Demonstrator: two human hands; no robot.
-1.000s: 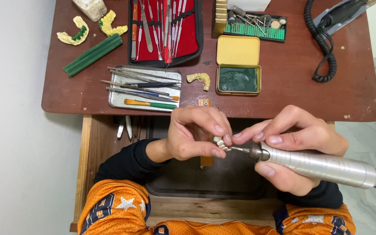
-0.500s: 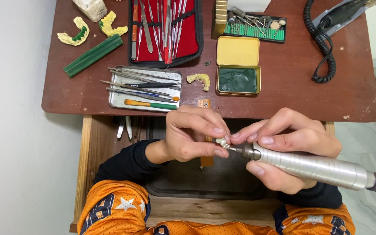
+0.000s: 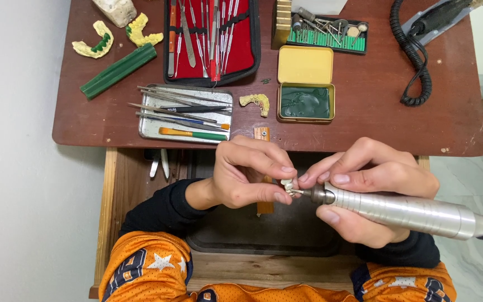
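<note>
A dark brown worktop [image 3: 364, 112] stands against a pale wall, with an open drawer below its near edge, and both hands work over that drawer, just off the edge. The left hand [image 3: 247, 176] pinches a small whitish tooth piece [image 3: 286, 184] between thumb and fingertips. The right hand [image 3: 364, 190] wraps around a silver rotary handpiece [image 3: 409, 212], fingers closed near its front end. The handpiece's long axis runs nearly level, from the person's right toward the left, and its fine tip touches the tooth piece, so the piece lies straight ahead of the tool and between the two hands, which almost touch. A wooden peg [image 3: 262, 134] juts from the near edge just behind the hands. Farther back sit a metal tray of tools [image 3: 185, 114], a red tool case [image 3: 211, 39], a yellow tin of green wax [image 3: 306, 84], a small yellow jaw cast [image 3: 255, 102] and a green stick [image 3: 118, 70] near the far left corner
</note>
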